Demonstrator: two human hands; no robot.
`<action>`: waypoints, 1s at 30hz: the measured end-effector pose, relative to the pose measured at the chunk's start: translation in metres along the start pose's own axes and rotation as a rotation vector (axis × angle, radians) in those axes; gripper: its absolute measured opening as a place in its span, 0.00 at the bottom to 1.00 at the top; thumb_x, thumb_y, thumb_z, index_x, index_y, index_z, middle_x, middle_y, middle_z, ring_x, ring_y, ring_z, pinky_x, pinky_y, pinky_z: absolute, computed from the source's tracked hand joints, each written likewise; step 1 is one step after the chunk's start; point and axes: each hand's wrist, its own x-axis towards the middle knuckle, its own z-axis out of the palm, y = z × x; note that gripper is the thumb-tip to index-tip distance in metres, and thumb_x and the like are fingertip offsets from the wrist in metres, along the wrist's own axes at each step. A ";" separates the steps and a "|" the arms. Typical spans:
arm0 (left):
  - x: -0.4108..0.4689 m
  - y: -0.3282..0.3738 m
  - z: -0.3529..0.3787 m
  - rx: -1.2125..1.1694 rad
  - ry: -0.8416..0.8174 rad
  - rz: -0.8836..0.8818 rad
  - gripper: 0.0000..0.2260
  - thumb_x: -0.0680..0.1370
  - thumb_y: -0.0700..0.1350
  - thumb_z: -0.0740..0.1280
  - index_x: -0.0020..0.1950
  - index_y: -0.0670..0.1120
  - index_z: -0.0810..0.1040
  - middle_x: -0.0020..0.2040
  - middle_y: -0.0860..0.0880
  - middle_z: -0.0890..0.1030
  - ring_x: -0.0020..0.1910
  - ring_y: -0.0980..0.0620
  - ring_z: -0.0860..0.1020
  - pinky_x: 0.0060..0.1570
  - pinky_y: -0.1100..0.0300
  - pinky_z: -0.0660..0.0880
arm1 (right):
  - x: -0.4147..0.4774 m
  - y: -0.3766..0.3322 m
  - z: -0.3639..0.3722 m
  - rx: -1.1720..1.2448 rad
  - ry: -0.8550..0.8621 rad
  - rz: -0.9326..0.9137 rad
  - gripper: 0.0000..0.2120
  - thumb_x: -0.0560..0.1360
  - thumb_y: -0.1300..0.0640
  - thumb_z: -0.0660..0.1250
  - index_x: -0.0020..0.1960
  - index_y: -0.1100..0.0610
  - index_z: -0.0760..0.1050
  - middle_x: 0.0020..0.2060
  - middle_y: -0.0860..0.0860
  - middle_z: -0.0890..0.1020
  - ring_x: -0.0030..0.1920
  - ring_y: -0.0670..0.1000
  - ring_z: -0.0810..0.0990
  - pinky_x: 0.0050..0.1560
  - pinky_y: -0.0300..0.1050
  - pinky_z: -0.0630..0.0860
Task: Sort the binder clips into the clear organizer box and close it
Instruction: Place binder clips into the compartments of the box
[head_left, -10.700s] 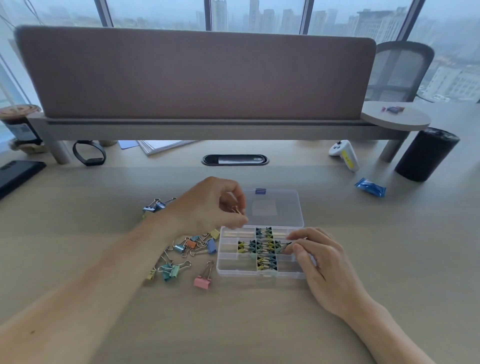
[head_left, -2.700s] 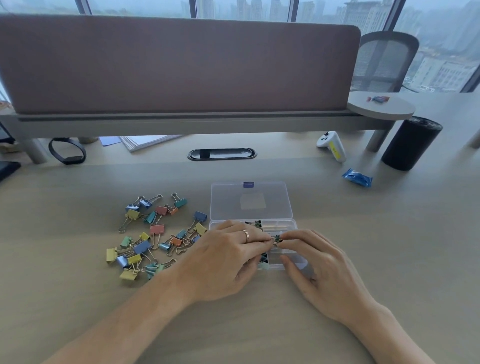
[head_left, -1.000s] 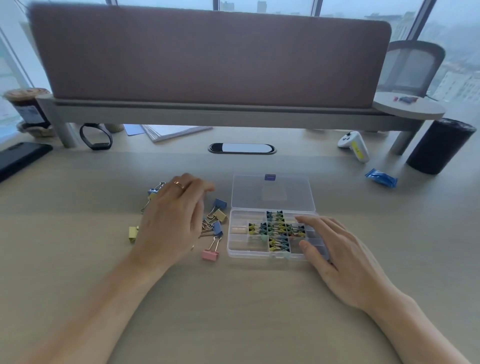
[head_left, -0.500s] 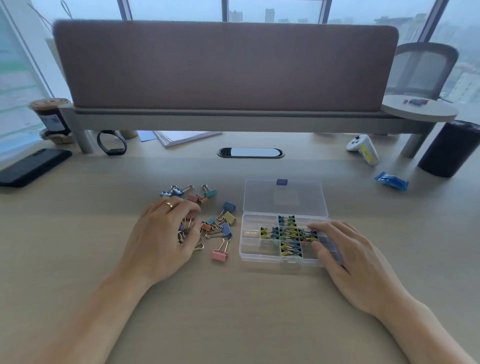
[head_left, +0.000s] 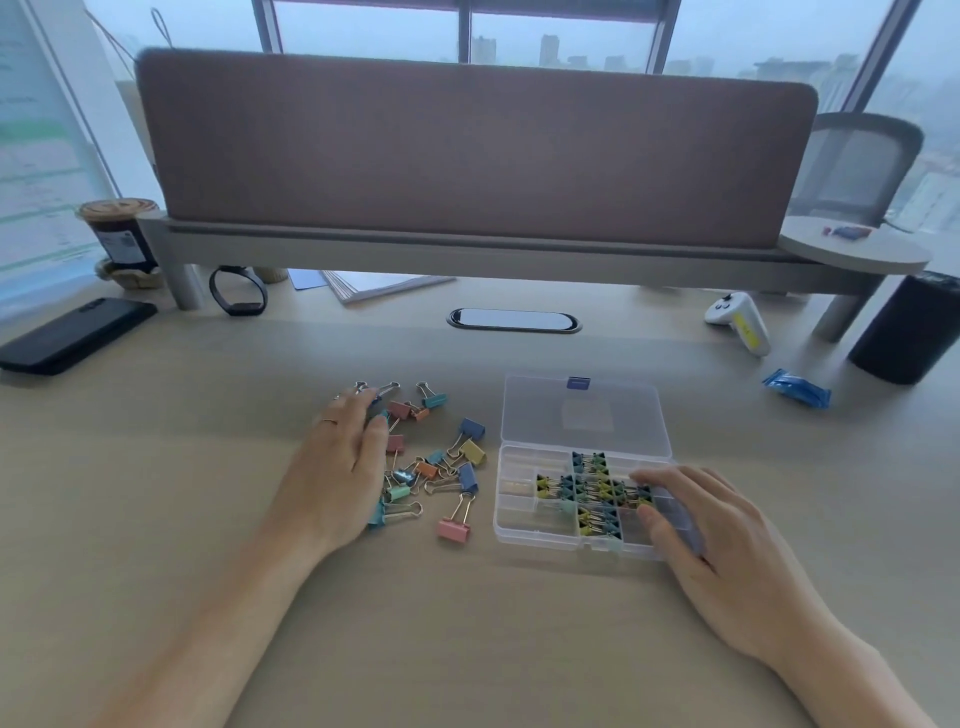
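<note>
Binder clips (head_left: 431, 467) lie in a loose pile on the counter (head_left: 467, 623), just left of the clear organizer box (head_left: 519, 525).

Far back on the left are a black phone (head_left: 72, 335), a dark jar (head_left: 119, 234), a black wrist band (head_left: 238, 291) and some papers (head_left: 379, 286). Far back on the right are a white controller (head_left: 740, 322), a blue packet (head_left: 797, 388) and a black can (head_left: 909, 332). They are all well apart from the box. A big brown screen (head_left: 467, 150) stands along the back.

The left hand (head_left: 337, 478) lies flat and loose on the left side of the pile and grips nothing that shows. It hides the clips under it. The right hand (head_left: 717, 540) rests with straight fingers on the right end of the box and covers that end. I cannot tell what is in the pockets under it.

The loose clips are small and pink, blue, yellow, green and orange, with thin wire handles. The box is open, and its lid (head_left: 582, 415) lies flat behind it. The middle pockets hold packed clips (head_left: 592, 491) in dark, yellow and green. The left pockets look see-through, and it is hard to tell what is in them.
</note>
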 end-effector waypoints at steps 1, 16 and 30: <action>-0.001 0.004 0.003 -0.011 -0.011 0.012 0.20 0.87 0.49 0.51 0.79 0.51 0.64 0.80 0.51 0.64 0.78 0.55 0.59 0.68 0.68 0.54 | 0.000 0.000 0.000 -0.002 -0.002 0.001 0.21 0.80 0.38 0.56 0.66 0.44 0.77 0.59 0.37 0.79 0.59 0.42 0.77 0.57 0.43 0.76; 0.019 0.030 -0.012 0.211 -0.231 0.261 0.07 0.78 0.49 0.71 0.53 0.59 0.82 0.48 0.64 0.81 0.49 0.64 0.79 0.54 0.60 0.77 | 0.000 0.002 0.000 -0.016 -0.004 0.009 0.23 0.82 0.35 0.52 0.67 0.42 0.76 0.60 0.36 0.78 0.58 0.39 0.77 0.57 0.41 0.77; 0.032 0.043 -0.002 0.318 -0.373 0.201 0.07 0.76 0.49 0.74 0.45 0.56 0.75 0.44 0.58 0.79 0.44 0.61 0.76 0.43 0.64 0.70 | 0.001 0.003 0.000 0.003 0.004 -0.005 0.20 0.82 0.37 0.54 0.67 0.42 0.76 0.59 0.35 0.78 0.59 0.38 0.77 0.58 0.41 0.77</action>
